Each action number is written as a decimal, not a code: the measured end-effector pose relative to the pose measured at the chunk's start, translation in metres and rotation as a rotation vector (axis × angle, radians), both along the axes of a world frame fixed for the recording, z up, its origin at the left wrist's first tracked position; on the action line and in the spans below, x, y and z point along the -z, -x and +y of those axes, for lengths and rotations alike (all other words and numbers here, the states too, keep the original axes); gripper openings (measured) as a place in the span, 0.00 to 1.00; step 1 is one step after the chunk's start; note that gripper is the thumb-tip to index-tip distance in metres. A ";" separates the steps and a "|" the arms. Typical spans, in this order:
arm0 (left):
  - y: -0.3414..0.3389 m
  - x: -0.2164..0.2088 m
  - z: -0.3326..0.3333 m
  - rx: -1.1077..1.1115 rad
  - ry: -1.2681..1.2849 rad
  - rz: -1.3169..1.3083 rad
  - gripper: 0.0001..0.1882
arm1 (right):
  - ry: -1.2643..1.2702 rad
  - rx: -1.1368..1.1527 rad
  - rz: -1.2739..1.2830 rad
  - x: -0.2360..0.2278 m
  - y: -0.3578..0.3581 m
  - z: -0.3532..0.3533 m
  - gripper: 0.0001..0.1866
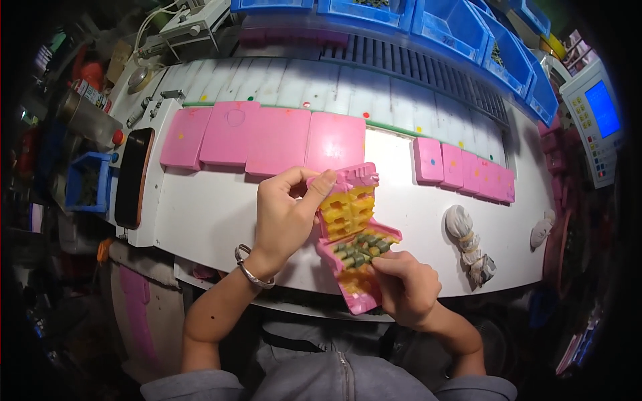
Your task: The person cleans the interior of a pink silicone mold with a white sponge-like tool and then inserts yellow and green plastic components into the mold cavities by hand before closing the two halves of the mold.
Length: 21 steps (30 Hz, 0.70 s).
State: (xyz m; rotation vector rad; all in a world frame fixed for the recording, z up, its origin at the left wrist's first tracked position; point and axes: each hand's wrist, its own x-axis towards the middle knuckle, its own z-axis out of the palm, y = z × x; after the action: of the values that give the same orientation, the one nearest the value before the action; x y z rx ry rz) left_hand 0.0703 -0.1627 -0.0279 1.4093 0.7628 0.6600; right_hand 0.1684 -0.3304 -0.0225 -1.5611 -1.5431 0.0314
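Note:
A pink rubber mould (362,302) with a yellow inner face is spread open over the table's front edge. My left hand (287,207) grips its raised upper flap, thumb on the top edge and fingers behind. In the lower half lies a cluster of green wax pieces (361,250), shaped like small rods. My right hand (408,284) is closed at the right side of this cluster, thumb and finger pinched on the green wax. Its other fingers curl under and are partly hidden.
Several closed pink moulds (277,137) line the table's back left; smaller ones (451,167) stand back right. Knotted cloth pouches (461,224) lie on the right. A phone (135,177) rests at left. Blue bins (448,30) hang above, and a control panel (595,113) stands far right.

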 end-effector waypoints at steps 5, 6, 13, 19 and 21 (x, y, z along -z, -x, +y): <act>-0.010 0.003 0.019 -0.090 -0.185 0.058 0.13 | -0.261 0.027 0.310 -0.035 -0.013 -0.001 0.16; -0.013 0.001 0.022 -0.183 -0.220 0.026 0.13 | -0.233 0.079 0.368 -0.050 -0.018 0.003 0.14; -0.002 -0.070 0.002 0.640 -0.464 0.036 0.25 | 0.110 -0.137 0.209 -0.076 -0.034 0.039 0.09; 0.005 -0.059 -0.020 0.555 0.118 0.005 0.12 | 0.065 0.051 0.239 -0.053 -0.047 0.029 0.08; 0.007 -0.058 -0.023 0.544 0.043 0.016 0.13 | 0.209 0.090 0.525 -0.050 -0.036 0.023 0.13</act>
State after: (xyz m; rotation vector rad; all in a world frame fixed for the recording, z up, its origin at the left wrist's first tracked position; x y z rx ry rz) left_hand 0.0632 -0.1862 0.0302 1.4977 0.3723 0.2068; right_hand 0.2048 -0.3077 0.0274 -1.6177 -1.0788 0.5251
